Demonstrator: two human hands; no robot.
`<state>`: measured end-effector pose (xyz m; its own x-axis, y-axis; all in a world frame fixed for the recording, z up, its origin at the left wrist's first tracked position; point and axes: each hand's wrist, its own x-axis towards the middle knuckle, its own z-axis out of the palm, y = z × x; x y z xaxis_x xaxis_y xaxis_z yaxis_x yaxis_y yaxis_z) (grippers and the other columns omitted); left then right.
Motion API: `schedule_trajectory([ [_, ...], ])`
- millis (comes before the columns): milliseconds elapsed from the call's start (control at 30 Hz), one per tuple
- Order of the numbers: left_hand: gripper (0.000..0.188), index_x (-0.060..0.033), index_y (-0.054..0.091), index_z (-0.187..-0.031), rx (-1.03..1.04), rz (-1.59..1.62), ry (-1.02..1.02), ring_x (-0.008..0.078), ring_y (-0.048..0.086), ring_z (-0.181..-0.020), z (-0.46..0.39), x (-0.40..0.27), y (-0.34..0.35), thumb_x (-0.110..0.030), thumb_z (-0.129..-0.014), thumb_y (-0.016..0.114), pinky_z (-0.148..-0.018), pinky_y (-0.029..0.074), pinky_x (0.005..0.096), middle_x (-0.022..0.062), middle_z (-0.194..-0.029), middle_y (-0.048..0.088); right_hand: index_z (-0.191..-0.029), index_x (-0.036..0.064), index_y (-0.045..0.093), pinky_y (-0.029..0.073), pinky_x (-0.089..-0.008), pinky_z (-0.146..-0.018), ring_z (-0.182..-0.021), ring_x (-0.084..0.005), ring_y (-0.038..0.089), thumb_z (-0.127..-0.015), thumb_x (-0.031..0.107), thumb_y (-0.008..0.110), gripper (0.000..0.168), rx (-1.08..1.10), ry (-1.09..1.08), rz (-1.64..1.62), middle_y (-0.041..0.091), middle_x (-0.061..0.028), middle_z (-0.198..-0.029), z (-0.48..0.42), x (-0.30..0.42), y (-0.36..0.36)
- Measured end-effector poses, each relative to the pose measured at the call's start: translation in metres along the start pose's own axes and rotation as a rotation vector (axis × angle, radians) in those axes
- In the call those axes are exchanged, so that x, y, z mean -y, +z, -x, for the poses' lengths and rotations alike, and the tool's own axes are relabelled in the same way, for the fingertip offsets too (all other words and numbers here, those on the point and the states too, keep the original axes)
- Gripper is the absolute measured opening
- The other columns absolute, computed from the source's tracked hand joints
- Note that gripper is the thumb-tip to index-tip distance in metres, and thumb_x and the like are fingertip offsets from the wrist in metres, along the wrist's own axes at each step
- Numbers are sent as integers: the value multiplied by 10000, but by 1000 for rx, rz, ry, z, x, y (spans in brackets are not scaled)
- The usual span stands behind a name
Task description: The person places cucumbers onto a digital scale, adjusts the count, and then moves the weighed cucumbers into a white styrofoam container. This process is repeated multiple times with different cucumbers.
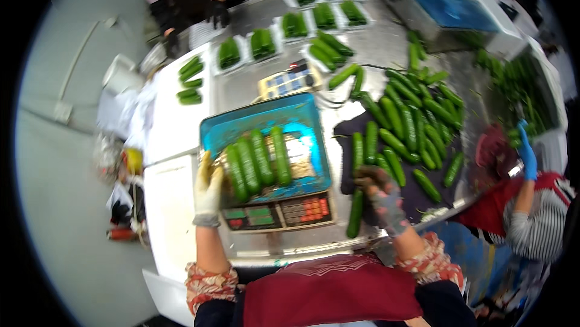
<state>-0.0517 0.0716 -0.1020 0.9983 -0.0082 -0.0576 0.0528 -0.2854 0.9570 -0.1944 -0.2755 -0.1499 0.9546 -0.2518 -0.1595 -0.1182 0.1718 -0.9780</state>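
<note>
My left hand (208, 193), in a white glove with yellowed fingers, is at the left rim of a blue scale tray (312, 114). Its fingers are apart, beside the leftmost of several cucumbers (244, 164) lying side by side in the tray. My right hand (385, 200), in a grey patterned glove, curls its fingers over the upper end of a cucumber (355, 218) right of the scale. Blur and the fingers hide part of that grip. Below the tray is the scale's keypad panel (281, 213). A heap of cucumbers (408, 118) covers a dark cloth (346, 130).
Wrapped trays of cucumbers (294, 25) stand in rows at the back. A label printer or keypad unit (290, 83) sits behind the scale, its cable running right. White foam boxes (170, 191) flank the left. At right a co-worker's blue-gloved hand (527, 150) reaches into a crate (550, 96).
</note>
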Motion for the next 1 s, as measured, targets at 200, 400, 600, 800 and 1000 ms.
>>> schedule_trajectory([
  [200,515,3,358,-1334,-102,71,-12,188,447,-1145,15,1,-25,-66,-863,555,-972,355,301,129,-1265,459,-1138,-54,513,464,-271,-740,-843,-169,581,-883,194,549,358,-22,86,-270,588,-133,-1021,6,-12,-15],
  [400,482,-15,399,-1315,-169,135,-53,189,471,-1108,36,5,-39,-62,-862,555,-966,367,291,127,-1220,487,-1238,-53,430,462,-255,-749,-874,-147,560,-848,23,523,408,-185,-21,79,556,-93,-1106,-28,-31,-49],
  [600,463,-9,419,-1300,-218,187,-96,179,483,-1102,54,4,-44,-75,-863,558,-957,379,281,133,-1200,506,-1197,46,498,464,-393,-813,-941,-351,566,-831,144,558,383,-145,-488,1103,563,-208,-1064,-81,-36,-57],
  [800,434,-31,441,-1288,-217,150,-122,152,508,-1060,68,-3,-48,-115,-876,546,-910,390,253,101,-1166,540,-1244,88,461,460,-431,-810,-932,-356,573,-814,295,582,493,-81,-149,1430,601,-196,-1003,-102,-27,-37],
  [1000,422,-67,459,-1288,-201,138,-122,108,523,-1017,76,11,-50,-187,-890,527,-820,387,219,49,-1140,575,-1326,135,382,458,-420,-818,-962,-351,579,-817,314,585,576,-45,24,1347,602,-201,-1039,-113,-17,-28],
])
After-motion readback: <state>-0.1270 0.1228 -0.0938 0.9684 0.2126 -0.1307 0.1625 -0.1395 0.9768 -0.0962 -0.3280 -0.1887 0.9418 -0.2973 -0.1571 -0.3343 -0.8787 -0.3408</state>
